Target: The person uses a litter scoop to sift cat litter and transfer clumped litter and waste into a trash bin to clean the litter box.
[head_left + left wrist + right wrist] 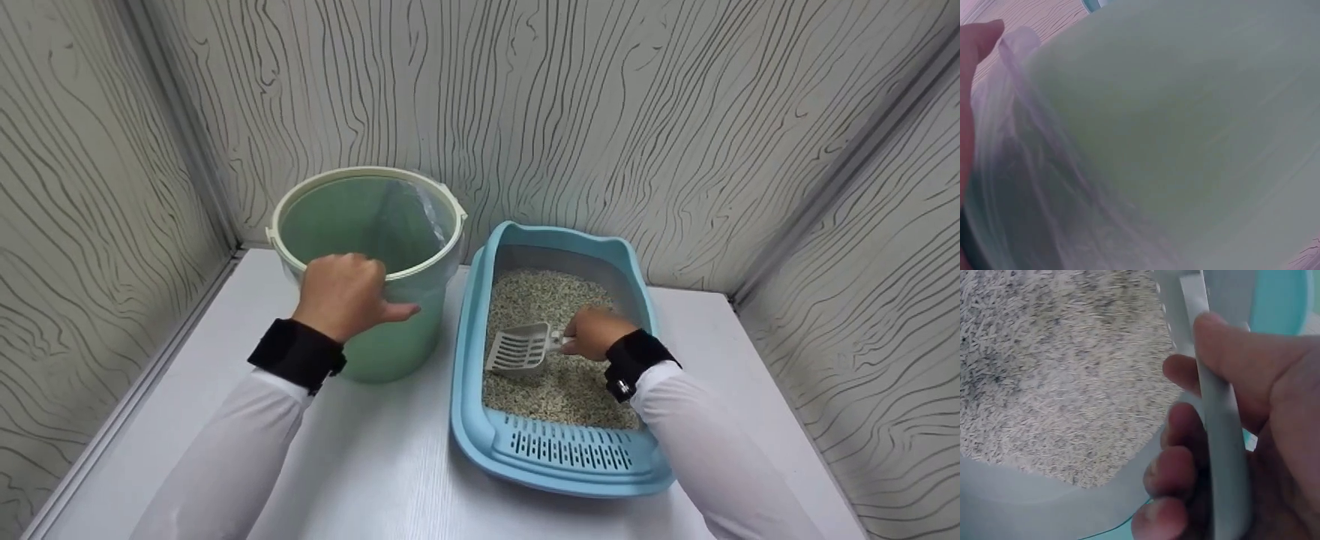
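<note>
In the head view my right hand (598,332) grips the handle of a pale slotted litter scoop (520,348), whose head is over the litter (555,390). That litter fills a blue litter box (466,375). Close up in the right wrist view, the fingers wrap the scoop handle (1223,450), thumb along it. My left hand (339,296) holds the near rim of a green bucket (397,330), thumb sticking out to the right and fingertips hidden. A clear plastic bag (1044,169) lines the bucket and hangs over its edge in the left wrist view.
Bucket and litter box stand side by side on a white tabletop (375,457), the bucket on the left. Wood-grain patterned panels (480,97) rise behind and at both sides. A slotted step (570,446) forms the box's near end.
</note>
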`<action>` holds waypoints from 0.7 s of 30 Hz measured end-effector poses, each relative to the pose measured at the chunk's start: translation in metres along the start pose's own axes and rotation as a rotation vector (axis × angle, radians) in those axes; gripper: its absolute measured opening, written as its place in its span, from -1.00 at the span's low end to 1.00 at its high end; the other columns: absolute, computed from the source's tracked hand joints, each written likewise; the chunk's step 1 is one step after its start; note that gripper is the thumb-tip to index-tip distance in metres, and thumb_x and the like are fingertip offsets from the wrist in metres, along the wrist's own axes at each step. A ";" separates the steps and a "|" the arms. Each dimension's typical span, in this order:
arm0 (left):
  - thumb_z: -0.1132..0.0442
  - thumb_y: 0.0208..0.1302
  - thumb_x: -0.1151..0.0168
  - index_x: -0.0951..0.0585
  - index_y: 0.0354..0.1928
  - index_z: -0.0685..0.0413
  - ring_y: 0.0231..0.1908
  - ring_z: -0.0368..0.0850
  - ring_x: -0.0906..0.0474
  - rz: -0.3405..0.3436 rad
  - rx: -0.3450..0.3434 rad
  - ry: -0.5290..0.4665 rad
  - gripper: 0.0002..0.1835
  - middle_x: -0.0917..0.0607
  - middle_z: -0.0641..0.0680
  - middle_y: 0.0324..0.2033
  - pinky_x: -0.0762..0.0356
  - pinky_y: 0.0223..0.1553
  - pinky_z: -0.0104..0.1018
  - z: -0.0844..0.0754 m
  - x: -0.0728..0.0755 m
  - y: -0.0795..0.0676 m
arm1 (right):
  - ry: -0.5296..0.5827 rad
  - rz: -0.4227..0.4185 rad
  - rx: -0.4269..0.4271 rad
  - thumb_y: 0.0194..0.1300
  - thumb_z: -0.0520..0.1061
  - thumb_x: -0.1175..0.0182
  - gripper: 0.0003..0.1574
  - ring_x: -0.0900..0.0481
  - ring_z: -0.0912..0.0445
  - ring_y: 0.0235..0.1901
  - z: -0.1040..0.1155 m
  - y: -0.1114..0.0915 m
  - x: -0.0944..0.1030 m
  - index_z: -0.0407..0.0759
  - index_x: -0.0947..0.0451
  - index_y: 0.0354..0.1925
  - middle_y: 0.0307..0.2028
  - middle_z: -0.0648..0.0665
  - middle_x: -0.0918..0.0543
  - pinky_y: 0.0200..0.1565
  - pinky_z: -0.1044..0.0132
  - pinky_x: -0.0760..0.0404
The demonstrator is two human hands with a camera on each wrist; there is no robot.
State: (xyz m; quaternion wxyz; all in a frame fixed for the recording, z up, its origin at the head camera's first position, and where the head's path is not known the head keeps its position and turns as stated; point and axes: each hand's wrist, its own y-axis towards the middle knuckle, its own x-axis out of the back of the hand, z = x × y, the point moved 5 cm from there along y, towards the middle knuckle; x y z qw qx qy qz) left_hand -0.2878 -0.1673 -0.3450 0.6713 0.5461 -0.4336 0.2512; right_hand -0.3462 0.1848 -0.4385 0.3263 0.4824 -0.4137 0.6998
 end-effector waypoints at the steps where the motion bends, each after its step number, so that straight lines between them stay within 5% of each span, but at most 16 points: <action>1: -0.52 -0.15 -0.52 -0.14 -0.80 -0.09 -0.70 -0.16 -0.08 -0.009 -0.006 0.001 -0.13 -0.11 -0.11 -0.75 -0.01 -0.66 -0.23 -0.001 0.000 0.000 | -0.017 0.006 0.000 0.42 -0.06 -0.35 -0.64 -0.77 -0.21 -0.04 0.000 0.000 -0.003 -0.29 -0.75 0.03 -0.01 -0.31 -0.80 0.05 -0.08 -0.70; 6: -0.52 -0.22 -0.56 -0.35 -0.75 0.01 -0.62 0.02 -0.49 -0.074 -0.046 0.017 -0.19 -0.49 0.03 -0.71 -0.49 -0.41 -0.04 -0.004 0.003 -0.002 | -0.042 -0.003 0.006 0.40 -0.11 -0.35 -0.62 -0.73 -0.25 -0.01 -0.002 -0.003 -0.004 -0.33 -0.70 0.07 0.04 -0.34 -0.76 0.10 -0.10 -0.66; 9: -0.49 -0.23 -0.58 -0.62 -0.42 0.15 -0.18 0.17 -0.75 -0.094 -0.051 -0.018 -0.20 -0.80 0.21 -0.24 -0.59 0.06 0.12 0.000 0.004 -0.002 | -0.016 -0.032 0.005 0.39 -0.18 -0.33 -0.68 -0.72 -0.25 -0.01 -0.004 -0.003 0.001 -0.33 -0.70 0.05 0.03 -0.35 -0.75 0.09 -0.11 -0.64; 12: -0.44 -0.20 -0.61 -0.65 0.08 0.21 0.26 0.19 -0.62 -0.102 -0.035 -0.103 -0.03 -0.68 0.25 0.24 -0.40 0.34 0.23 0.006 0.006 -0.003 | 0.002 -0.069 0.008 0.37 -0.23 -0.32 -0.74 -0.73 -0.24 -0.07 -0.004 -0.001 0.002 -0.33 -0.72 -0.01 -0.02 -0.34 -0.77 0.04 -0.09 -0.66; 14: -0.41 -0.17 -0.62 -0.56 0.30 0.17 0.40 0.20 -0.49 -0.124 -0.028 -0.154 0.08 -0.57 0.24 0.38 -0.28 0.43 0.29 0.009 0.007 -0.005 | -0.002 -0.079 0.023 0.35 -0.25 -0.33 -0.77 -0.74 -0.23 -0.11 -0.003 -0.001 0.002 -0.33 -0.73 -0.06 -0.06 -0.34 -0.78 0.00 -0.08 -0.67; 21: -0.40 -0.16 -0.61 -0.36 0.53 -0.01 0.55 0.20 -0.28 -0.199 -0.060 -0.178 0.22 -0.38 0.17 0.54 -0.14 0.47 0.39 -0.006 0.007 -0.025 | 0.058 -0.081 0.012 0.47 -0.17 -0.25 -0.59 -0.63 -0.32 0.19 -0.003 -0.013 0.006 -0.36 -0.60 0.19 0.18 -0.39 -0.68 0.24 -0.17 -0.57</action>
